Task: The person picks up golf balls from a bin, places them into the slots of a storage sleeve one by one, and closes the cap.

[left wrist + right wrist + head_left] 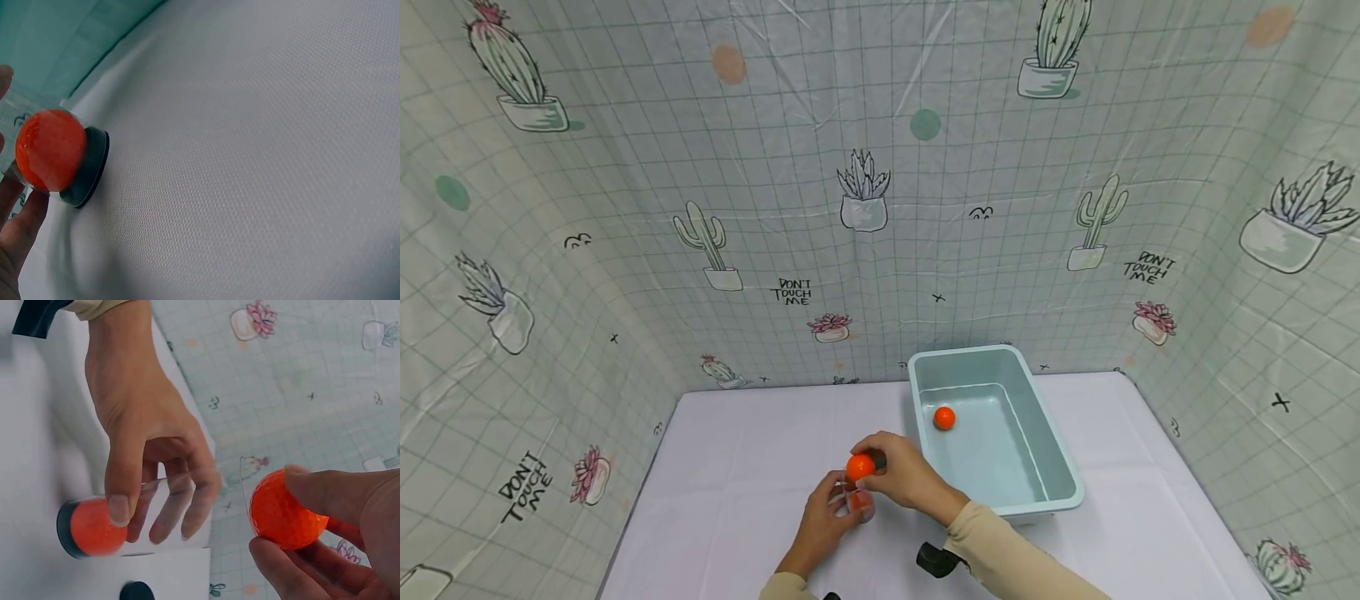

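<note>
My left hand grips a clear see-through tube with a dark base. Inside, at the base end, sits an orange ball; the left thumb and fingers curl round the tube wall in the right wrist view. My right hand pinches a dimpled orange golf ball between thumb and fingers, right at the tube's open rim. A small dark patch shows between the right fingers behind this ball. Another orange ball lies in the light blue bin, toward its left wall.
The bin stands on the white-covered table, right of both hands. A patterned curtain with cactus drawings encloses the table at the back and sides. A black wrist device sits by the right sleeve.
</note>
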A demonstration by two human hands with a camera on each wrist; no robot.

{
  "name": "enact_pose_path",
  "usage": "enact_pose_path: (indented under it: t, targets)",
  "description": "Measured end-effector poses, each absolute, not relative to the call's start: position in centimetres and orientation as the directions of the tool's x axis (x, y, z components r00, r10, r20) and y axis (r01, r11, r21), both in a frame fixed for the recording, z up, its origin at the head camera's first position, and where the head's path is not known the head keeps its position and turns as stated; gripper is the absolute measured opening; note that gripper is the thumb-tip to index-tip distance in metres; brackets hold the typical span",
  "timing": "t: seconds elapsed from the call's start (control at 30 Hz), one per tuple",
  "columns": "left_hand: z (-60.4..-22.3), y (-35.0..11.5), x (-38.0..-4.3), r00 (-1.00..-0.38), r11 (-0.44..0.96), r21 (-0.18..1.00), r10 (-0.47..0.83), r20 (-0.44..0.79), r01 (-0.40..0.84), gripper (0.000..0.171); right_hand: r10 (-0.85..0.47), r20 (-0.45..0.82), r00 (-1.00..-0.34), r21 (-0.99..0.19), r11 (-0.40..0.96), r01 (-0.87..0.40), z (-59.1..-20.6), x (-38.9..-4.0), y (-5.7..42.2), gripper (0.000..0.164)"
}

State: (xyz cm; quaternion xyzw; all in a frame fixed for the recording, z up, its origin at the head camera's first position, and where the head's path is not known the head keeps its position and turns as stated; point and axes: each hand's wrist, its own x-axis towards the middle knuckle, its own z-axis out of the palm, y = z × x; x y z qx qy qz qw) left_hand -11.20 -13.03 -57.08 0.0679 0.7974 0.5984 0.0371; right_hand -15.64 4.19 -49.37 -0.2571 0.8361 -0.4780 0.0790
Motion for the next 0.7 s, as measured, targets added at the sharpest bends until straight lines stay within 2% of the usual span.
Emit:
enact_pose_path:
  t: [0.7]
  targets:
    - [-56.97, -12.77, -11.24, -0.989, 0.27, 0.959, 0.141, 0.049, 0.086, 0.045, -0.51, 0.097, -0.855, -0.844, 0.414, -0.342, -49.37, -15.49, 4.5, 0.034]
